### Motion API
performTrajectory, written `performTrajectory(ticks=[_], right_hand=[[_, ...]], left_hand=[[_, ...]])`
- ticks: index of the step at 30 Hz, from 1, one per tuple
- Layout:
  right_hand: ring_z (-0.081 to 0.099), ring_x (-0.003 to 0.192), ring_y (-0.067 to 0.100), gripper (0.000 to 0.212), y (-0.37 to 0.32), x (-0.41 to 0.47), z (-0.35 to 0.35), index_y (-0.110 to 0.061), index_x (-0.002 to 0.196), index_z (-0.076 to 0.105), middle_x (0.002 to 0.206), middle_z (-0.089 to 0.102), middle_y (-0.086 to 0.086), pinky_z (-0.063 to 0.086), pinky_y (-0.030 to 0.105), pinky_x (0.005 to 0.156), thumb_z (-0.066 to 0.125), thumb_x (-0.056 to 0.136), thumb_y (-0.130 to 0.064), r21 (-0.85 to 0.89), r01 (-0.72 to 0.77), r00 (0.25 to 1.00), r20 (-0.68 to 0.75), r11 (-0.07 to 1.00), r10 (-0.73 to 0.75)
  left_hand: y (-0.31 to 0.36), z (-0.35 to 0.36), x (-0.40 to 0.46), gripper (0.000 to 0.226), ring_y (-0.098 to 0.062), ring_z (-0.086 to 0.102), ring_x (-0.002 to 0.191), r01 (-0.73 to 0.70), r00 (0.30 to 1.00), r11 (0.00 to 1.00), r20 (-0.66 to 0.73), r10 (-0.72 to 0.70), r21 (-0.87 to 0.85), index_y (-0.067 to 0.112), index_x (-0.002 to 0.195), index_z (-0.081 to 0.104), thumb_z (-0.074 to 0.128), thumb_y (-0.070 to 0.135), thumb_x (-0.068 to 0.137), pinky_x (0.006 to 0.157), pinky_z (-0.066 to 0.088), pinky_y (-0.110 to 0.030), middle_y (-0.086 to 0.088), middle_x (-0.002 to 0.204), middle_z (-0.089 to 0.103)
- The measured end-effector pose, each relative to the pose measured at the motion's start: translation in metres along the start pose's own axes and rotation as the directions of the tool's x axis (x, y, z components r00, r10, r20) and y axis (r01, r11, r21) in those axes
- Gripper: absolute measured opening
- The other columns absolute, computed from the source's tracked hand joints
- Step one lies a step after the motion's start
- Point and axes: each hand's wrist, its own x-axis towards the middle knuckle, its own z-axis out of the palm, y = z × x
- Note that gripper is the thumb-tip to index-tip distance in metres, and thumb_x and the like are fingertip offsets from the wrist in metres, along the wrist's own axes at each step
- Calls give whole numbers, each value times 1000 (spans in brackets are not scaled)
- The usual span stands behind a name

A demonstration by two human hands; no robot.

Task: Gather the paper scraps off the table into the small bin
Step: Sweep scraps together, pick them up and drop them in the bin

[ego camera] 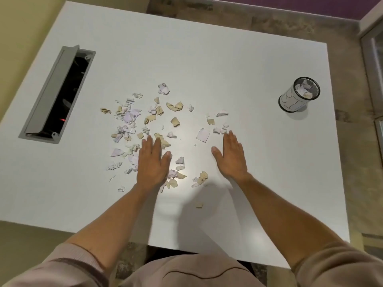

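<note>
So the paper scraps (145, 125) are all over the middle of the white table (238, 59), mostly left of centre in the frame. They're small torn and crumpled bits, a mix of white, pale lilac and tan/beige pieces, some flat, some balled up. The densest patch sits centre-left, with a thinner bunch off to the right of centre, including one flat white square-ish piece (203, 135), and one lone tan bit (199, 205) lower down nearer the table's front edge.

Both hands are flat, palms down, fingers straight and close together, thumbs sticking out toward each other. The left hand (152, 162) is right in the thick of it, lying over some scraps, with more poking out all around it. The right hand (232, 156) is right of centre on a barer bit of table, fingertips just short of a few small white pieces. Neither one is pinching or holding anything. Can't tell if the palms are actually pressing on the table or just above it.

The small bin (298, 97) is at the right side of the frame, well apart from the pile: a little black mesh cup wrapped in white paper with some marker lines on it, standing upright, with crumpled paper already inside.

Upper left there's a grey cable hatch (56, 94) set into the table, lid propped open.
</note>
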Motion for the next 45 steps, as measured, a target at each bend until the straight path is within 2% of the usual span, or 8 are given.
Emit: performTrajectory(ticks=[6,15,23,26,29,33,37,45], right_hand=[[-3,150,20,72,-12,41,3,-14,154,5,163,0,4,-2,46,120,20,98,-57,-163,189,974,159,968,-164],[-3,150,19,63,-23,-2,30,-15,154,8,163,2,3,-9,43,119,23,102,-47,-191,441,878,296,877,-377],[20,147,24,60,-16,-57,19,-9,147,36,157,28,9,16,45,119,30,101,-46,-108,498,848,269,860,-457],[42,137,30,58,-12,-78,6,-3,134,53,142,51,14,35,45,111,44,96,-46,-48,438,898,72,898,-434],[56,117,32,58,-5,-97,0,-5,129,58,125,63,12,51,44,92,67,86,-43,7,206,966,-159,978,-203],[49,114,29,88,-7,-117,3,-16,142,35,125,47,8,51,42,81,72,73,-57,34,-171,984,56,985,169],[53,101,34,97,-24,-120,14,-12,145,29,119,41,13,52,39,79,82,69,-38,-7,-167,972,168,986,166],[53,106,31,62,-64,-84,19,-13,130,41,120,42,11,44,31,87,71,76,-11,122,-178,960,239,976,146]], left_hand=[[11,10,17,54,-40,10,147,-148,984,987,108,140,67,7,147,35,34,38,102,117,18,-54,-15,157,24],[5,25,-2,51,-21,3,151,-304,929,952,227,292,18,13,149,34,36,34,103,121,3,-39,-4,161,20],[-2,8,-27,43,-22,21,148,-399,861,914,312,401,-73,13,139,49,47,31,100,118,23,-42,-3,152,39],[1,-9,-41,49,-27,43,129,-472,874,882,146,464,22,8,123,61,52,44,91,101,45,-47,-12,135,56],[3,-19,-59,69,-32,51,114,-237,971,963,45,233,128,15,128,56,56,63,78,84,51,-43,-12,127,55],[3,-13,-78,94,-37,39,120,169,965,982,189,-182,87,30,143,30,80,51,67,85,47,-45,-11,135,34],[12,-2,-78,101,-40,42,120,244,943,970,237,-233,-17,26,148,24,85,32,68,95,45,-46,-15,137,27],[28,0,-59,88,-37,55,102,225,953,968,231,-196,-110,24,139,34,84,20,66,92,49,-40,-11,121,35]])
